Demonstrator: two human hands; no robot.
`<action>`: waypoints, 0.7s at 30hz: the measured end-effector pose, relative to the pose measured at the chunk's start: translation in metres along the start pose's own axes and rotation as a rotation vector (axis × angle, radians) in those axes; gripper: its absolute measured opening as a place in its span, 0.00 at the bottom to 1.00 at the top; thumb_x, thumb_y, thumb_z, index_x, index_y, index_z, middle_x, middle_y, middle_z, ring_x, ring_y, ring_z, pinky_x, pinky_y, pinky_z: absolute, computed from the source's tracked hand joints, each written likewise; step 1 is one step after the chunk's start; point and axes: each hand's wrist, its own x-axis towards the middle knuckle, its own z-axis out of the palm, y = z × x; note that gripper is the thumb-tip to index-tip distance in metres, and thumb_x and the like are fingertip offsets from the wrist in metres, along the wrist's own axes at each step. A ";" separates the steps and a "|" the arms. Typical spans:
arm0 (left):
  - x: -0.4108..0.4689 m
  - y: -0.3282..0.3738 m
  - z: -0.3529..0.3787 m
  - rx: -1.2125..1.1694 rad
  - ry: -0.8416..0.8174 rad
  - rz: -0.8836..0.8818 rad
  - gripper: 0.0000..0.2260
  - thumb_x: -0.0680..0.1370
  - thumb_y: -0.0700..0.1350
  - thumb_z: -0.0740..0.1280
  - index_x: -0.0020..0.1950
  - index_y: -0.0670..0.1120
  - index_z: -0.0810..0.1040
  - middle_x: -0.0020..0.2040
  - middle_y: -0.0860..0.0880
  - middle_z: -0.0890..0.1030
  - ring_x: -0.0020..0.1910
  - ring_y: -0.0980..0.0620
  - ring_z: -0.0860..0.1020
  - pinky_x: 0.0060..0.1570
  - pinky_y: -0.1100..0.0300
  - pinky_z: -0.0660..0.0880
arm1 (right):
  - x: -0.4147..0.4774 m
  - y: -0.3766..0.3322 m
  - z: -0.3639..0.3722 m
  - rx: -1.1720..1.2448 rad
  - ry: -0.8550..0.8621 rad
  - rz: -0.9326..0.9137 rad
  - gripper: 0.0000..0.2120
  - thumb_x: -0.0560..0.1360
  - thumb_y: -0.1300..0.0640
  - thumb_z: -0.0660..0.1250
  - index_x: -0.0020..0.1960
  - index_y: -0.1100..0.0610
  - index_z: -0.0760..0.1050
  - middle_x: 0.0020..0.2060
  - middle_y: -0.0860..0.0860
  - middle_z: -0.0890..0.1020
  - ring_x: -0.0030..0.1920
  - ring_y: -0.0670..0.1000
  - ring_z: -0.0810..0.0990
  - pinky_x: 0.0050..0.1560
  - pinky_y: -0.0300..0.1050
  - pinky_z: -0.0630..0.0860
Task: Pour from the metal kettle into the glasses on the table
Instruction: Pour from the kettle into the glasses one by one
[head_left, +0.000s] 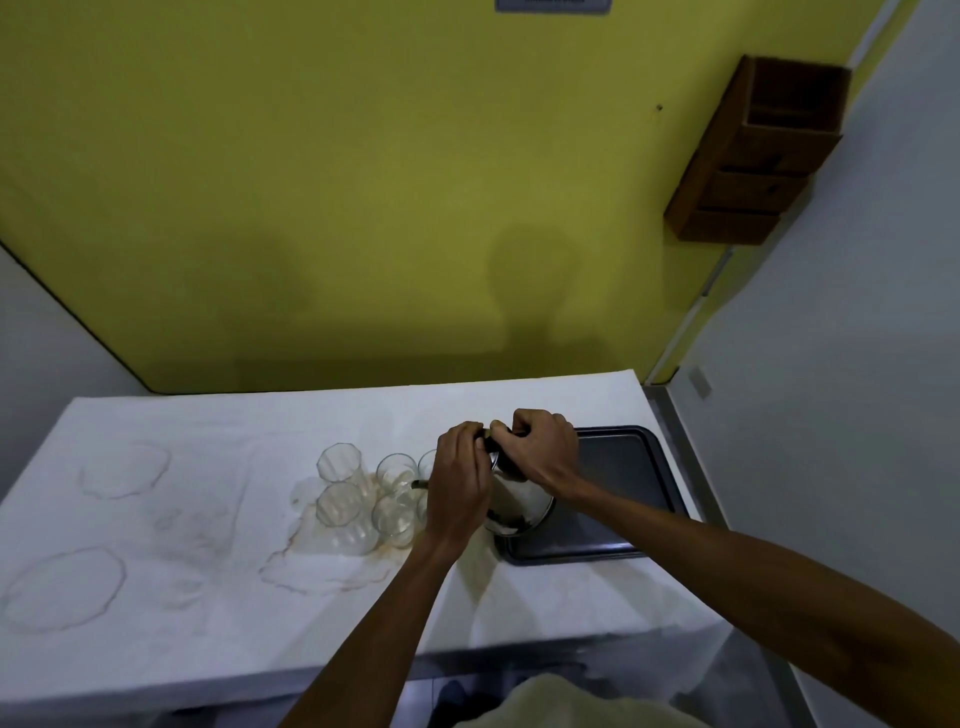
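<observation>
- The right hand (543, 449) is clenched around the dark handle (493, 444) of the shiny round metal kettle (519, 506), gripping it from the right side.
- The left hand (460, 480) has its fingers curled over the left end of that same handle, its back covering the kettle's left flank; both hands nearly touch at the handle.
- The kettle sits beneath the two hands at the left edge of a dark rectangular metal tray (623, 467), with its thin spout (420, 484) pointing left toward the glasses.
- A cluster of clear empty drinking glasses (363, 493) stands just left of the kettle, packed close together in two rows; the nearest ones are partly hidden behind the left hand.
- The glasses rest on a white cloth-covered table (208, 519) marked with brownish ring stains, the freshest-looking patch spreading under and in front of the glasses.
- Behind the table rises a yellow-green wall (363, 182), with a brown wooden wall-mounted box (758, 156) up at the right.
</observation>
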 end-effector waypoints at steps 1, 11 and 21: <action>0.000 -0.001 0.001 -0.001 -0.001 -0.002 0.13 0.83 0.46 0.53 0.59 0.45 0.75 0.55 0.51 0.77 0.54 0.52 0.73 0.53 0.64 0.68 | 0.000 0.000 0.000 -0.001 0.000 0.002 0.24 0.67 0.39 0.62 0.27 0.56 0.60 0.20 0.51 0.64 0.26 0.49 0.64 0.33 0.47 0.64; -0.006 -0.005 0.007 -0.021 -0.020 -0.023 0.12 0.83 0.46 0.53 0.59 0.45 0.75 0.55 0.52 0.77 0.53 0.54 0.73 0.54 0.68 0.66 | -0.003 0.008 0.003 -0.006 -0.009 -0.004 0.24 0.68 0.39 0.62 0.26 0.55 0.59 0.20 0.50 0.64 0.25 0.47 0.63 0.32 0.46 0.62; -0.006 -0.002 0.009 0.019 -0.044 0.020 0.13 0.83 0.46 0.53 0.58 0.44 0.75 0.55 0.49 0.78 0.54 0.52 0.73 0.54 0.60 0.71 | -0.006 0.022 0.008 0.045 -0.016 0.057 0.25 0.70 0.41 0.66 0.27 0.56 0.60 0.21 0.50 0.65 0.26 0.49 0.64 0.32 0.47 0.62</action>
